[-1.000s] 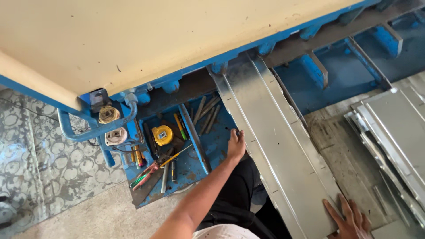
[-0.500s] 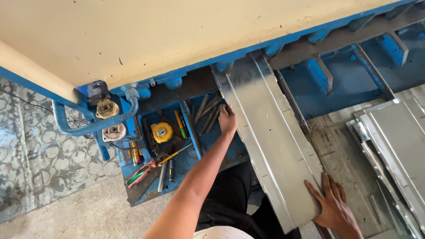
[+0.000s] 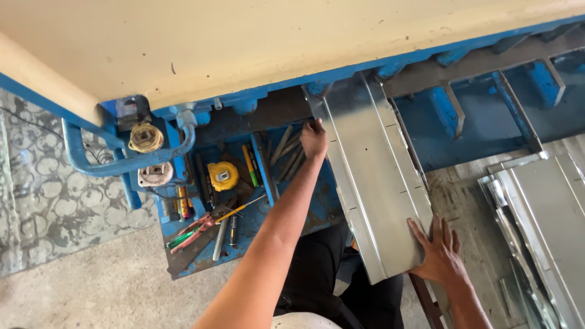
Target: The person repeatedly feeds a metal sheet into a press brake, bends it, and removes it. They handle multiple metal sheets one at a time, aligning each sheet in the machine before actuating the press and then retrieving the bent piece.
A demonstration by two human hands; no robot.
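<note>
Two hands hold the folded metal sheet point(image 3: 375, 183) at centre frame: left hand point(image 3: 314, 137) gripping its upper-left edge, right hand point(image 3: 436, 253) flat at its lower-right corner; sharp edges may cut skin

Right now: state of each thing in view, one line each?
Folded metal sheet: far end under the blue machine, lying flat.
Left hand: on the sheet's left edge.
Right hand: flat on its near right corner.
Tape measure: lying in the tool tray, retracted.
Sheet stack: at right, untouched.
</note>
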